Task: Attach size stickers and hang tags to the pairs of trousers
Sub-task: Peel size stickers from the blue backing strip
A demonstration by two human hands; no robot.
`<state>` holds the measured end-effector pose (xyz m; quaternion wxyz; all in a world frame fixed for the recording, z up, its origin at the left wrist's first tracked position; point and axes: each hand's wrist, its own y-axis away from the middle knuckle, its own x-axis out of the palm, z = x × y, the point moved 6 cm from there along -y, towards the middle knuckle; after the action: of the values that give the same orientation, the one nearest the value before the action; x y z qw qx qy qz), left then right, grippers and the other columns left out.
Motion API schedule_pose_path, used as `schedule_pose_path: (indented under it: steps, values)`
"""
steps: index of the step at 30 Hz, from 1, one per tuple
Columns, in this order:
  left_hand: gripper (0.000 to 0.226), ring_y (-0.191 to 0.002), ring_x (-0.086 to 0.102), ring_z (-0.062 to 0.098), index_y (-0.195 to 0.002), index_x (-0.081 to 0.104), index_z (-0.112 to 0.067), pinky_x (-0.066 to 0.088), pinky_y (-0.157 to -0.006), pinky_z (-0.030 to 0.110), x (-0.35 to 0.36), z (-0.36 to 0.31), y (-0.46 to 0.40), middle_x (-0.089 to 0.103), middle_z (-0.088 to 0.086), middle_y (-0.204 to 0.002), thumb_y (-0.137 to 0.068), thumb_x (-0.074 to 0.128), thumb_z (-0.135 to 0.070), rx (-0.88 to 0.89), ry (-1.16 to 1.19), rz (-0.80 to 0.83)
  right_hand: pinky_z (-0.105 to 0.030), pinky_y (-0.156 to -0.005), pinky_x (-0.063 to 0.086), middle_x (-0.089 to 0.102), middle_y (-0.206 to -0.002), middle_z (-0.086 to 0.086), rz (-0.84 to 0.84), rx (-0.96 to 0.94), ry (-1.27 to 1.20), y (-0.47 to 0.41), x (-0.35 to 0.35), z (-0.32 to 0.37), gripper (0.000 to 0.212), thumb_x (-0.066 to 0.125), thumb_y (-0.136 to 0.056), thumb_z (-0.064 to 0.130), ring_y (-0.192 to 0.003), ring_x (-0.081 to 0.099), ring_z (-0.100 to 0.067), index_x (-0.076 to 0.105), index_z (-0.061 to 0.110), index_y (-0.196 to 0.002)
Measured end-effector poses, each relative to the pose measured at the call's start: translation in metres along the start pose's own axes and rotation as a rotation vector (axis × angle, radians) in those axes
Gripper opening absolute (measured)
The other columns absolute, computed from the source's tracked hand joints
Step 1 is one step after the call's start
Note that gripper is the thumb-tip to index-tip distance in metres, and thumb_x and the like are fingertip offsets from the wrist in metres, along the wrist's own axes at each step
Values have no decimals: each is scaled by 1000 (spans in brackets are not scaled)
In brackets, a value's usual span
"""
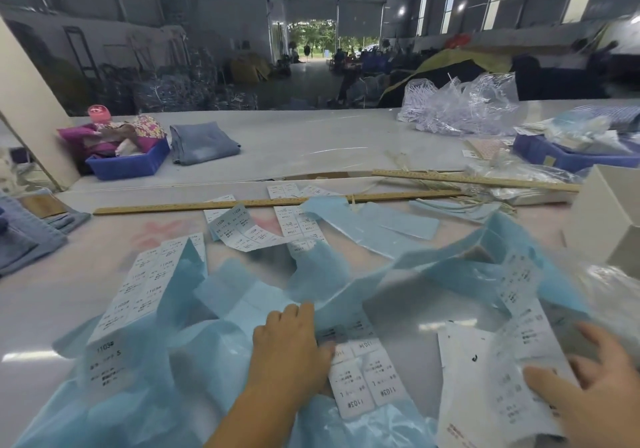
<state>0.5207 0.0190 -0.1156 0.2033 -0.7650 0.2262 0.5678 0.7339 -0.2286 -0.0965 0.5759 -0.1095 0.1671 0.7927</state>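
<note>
Nearest the camera, the left hand (291, 340) lies palm down with its fingers curled over the edge of a strip of white size stickers (363, 375) printed "1103#" and "L", pressing it against the pale blue backing paper (145, 409) that spreads across the near table. The right hand (595, 388) is off to the right, fingers spread and relaxed, the thumb resting on a loose white sticker sheet (491, 395); whether it grips that sheet cannot be told. The two hands are well apart. To the left a longer sticker strip (135, 295) marked "1103#" and "S" runs away from the viewer over the blue paper. Further out, more sticker pieces (242, 229) and blue scraps lie scattered just before a long wooden ruler (242, 203), with a second ruler (478, 179) angled at the right. Folded denim trousers (31, 236) sit at the left edge, another folded pair (202, 142) farther back beside a blue bin (128, 165) of cloth. At the far right stand crumpled clear plastic bags (460, 108) and a second blue tray (568, 156).
</note>
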Motion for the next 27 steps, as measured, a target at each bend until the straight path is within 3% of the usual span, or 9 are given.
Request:
schedule_pose_path:
  steps: [2, 6, 10, 13, 16, 19, 23, 25, 27]
  values:
    - [5, -100, 55, 20, -87, 43, -30, 38, -85, 33, -19, -5, 3, 59, -9, -100, -91, 45, -33, 36, 49, -141, -47, -72, 53, 69, -82, -1, -51, -64, 105, 11, 4, 11, 103, 83, -67, -2, -74, 63, -27, 25, 25, -148]
    - [30, -67, 48, 26, -65, 34, -20, 34, -62, 33, -36, -30, 12, 52, -3, -67, -87, 55, -22, 197, 213, -261, -51, -86, 44, 55, -120, -22, -324, -400, 382, 48, 9, 48, 90, 87, -52, -4, -99, 51, -34, 51, 8, -134]
    - [18, -55, 52, 22, -64, 50, -20, 42, -46, 27, -50, -69, 36, 54, -4, -61, -69, 67, -16, 480, 201, -356, -33, -75, 37, 61, -107, -15, -366, -789, 358, 87, 25, 94, 38, 65, -66, 22, -95, 49, -29, 72, 6, -100]
    - [16, -53, 55, 23, -67, 53, -20, 42, -40, 28, -53, -60, 33, 56, -3, -64, -65, 67, -12, 369, 173, -382, -30, -79, 38, 63, -96, -1, -119, -872, 388, 87, 49, 115, 34, 53, -76, 30, -91, 54, -26, 73, 9, -94]
    - [9, -72, 59, 23, -91, 55, -21, 39, -52, 30, -63, -17, 16, 56, -3, -87, -86, 54, -14, 14, 129, -358, -27, -82, 37, 54, -110, 10, 246, -640, 687, 62, 85, 107, 29, 52, -90, 35, -97, 44, -9, 60, 23, -115]
    - [21, -75, 47, 15, -113, 46, -27, 30, -54, 21, -63, 17, 8, 45, -8, -96, -94, 44, -20, -156, 89, -366, -27, -73, 39, 52, -108, 9, 363, -539, 854, 45, 109, 100, 22, 47, -92, 41, -92, 45, -10, 53, 27, -108]
    - [54, -108, 37, 16, -141, 25, -30, 37, -89, 26, -44, 14, 4, 31, -4, -133, -90, 44, -23, -128, -84, -281, -31, -86, 44, 49, -121, 1, 403, -553, 903, 23, 140, 93, 33, 48, -89, 32, -106, 46, -18, 46, 24, -121]
    - [70, -135, 17, 21, -148, 13, -34, 23, -112, 34, -34, 4, 2, 11, -1, -151, -87, 44, -18, -66, -129, -207, -38, -103, 38, 36, -142, -4, 398, -624, 970, 10, 156, 92, 58, 48, -88, 29, -125, 37, -25, 28, 21, -142]
    - [72, -144, 1, 20, -149, 14, -38, 11, -119, 35, -24, -5, 2, 1, -5, -157, -88, 44, -14, 11, -105, -96, -43, -114, 28, 17, -158, -5, 429, -640, 1037, -3, 168, 93, 74, 49, -90, 27, -140, 24, -30, 11, 20, -153]
